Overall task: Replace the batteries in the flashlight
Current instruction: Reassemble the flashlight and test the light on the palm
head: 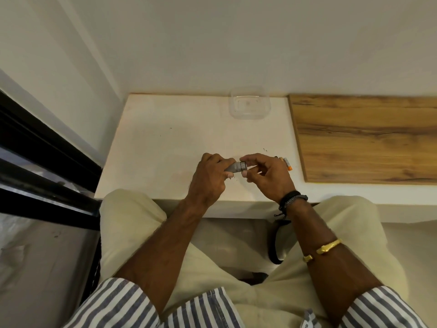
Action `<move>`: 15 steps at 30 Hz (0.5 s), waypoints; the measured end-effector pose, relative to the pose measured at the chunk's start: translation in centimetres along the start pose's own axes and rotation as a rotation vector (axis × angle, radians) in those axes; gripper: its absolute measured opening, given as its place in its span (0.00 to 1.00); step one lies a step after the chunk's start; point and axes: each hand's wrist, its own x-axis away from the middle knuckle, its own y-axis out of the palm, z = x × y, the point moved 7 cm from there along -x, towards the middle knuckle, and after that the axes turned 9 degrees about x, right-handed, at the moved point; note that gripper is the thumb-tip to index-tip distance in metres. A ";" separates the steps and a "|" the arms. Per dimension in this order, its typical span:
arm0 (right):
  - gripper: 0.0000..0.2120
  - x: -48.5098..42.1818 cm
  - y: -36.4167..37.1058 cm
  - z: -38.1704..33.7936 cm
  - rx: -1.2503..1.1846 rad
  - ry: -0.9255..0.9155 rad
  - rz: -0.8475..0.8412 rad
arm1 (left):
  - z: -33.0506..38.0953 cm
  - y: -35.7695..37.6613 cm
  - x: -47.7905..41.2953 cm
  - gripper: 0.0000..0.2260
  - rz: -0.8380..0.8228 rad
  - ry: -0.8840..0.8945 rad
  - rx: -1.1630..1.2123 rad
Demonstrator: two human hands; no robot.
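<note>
A small grey metal flashlight [237, 167] is held level above the white tabletop [165, 147], between both hands. My left hand [211, 178] wraps around its body. My right hand [267, 174] pinches the flashlight's right end with thumb and forefinger; that end is mostly hidden by the fingers. Loose batteries [286, 162] with orange ends lie on the table just right of my right hand, partly hidden behind it.
A clear plastic container [247, 104] stands at the back of the white tabletop by the wall. A wooden board [369, 138] covers the surface to the right. A dark window frame [42, 162] runs along the left. A black strap [275, 245] hangs below the table edge.
</note>
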 end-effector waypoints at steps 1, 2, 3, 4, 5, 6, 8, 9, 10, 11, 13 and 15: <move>0.14 0.0 0.0 0.0 -0.006 0.004 0.015 | 0.1 0.0 0.0 0.15 0.003 0.006 -0.002; 0.12 0.0 0.0 0.0 -0.014 0.015 0.019 | 0.2 0.0 0.1 0.15 0.007 0.012 -0.003; 0.10 0.1 0.0 0.0 -0.017 0.030 0.021 | 0.3 -0.1 0.1 0.15 0.012 0.021 -0.003; 0.08 0.1 0.0 0.0 -0.006 0.050 0.022 | 0.4 -0.1 0.1 0.15 0.015 0.034 -0.005; 0.10 0.1 -0.1 -0.1 0.022 0.075 0.028 | 0.6 -0.1 0.1 0.15 0.015 0.048 -0.008; 0.14 0.2 -0.1 -0.1 0.063 0.104 0.033 | 0.7 -0.1 0.1 0.15 0.013 0.061 -0.013; 0.22 0.4 -0.2 0.1 0.124 0.157 0.042 | 1.1 0.0 0.1 0.16 0.004 0.087 -0.014; 0.24 0.4 -0.2 0.2 0.124 0.172 0.043 | 1.2 0.1 0.1 0.17 0.000 0.095 -0.012; 0.23 0.4 -0.1 0.3 0.097 0.180 0.033 | 1.3 0.1 0.1 0.17 -0.001 0.092 -0.011; 0.21 0.3 0.0 0.4 0.042 0.179 0.018 | 1.2 0.1 0.1 0.17 0.001 0.076 -0.011; 0.15 0.2 0.2 0.5 -0.070 0.131 -0.043 | 0.8 -0.1 0.0 0.18 0.009 0.033 -0.011; 0.18 0.1 0.4 0.0 -0.052 0.024 -0.074 | 0.3 -0.2 0.0 0.17 0.004 0.007 -0.008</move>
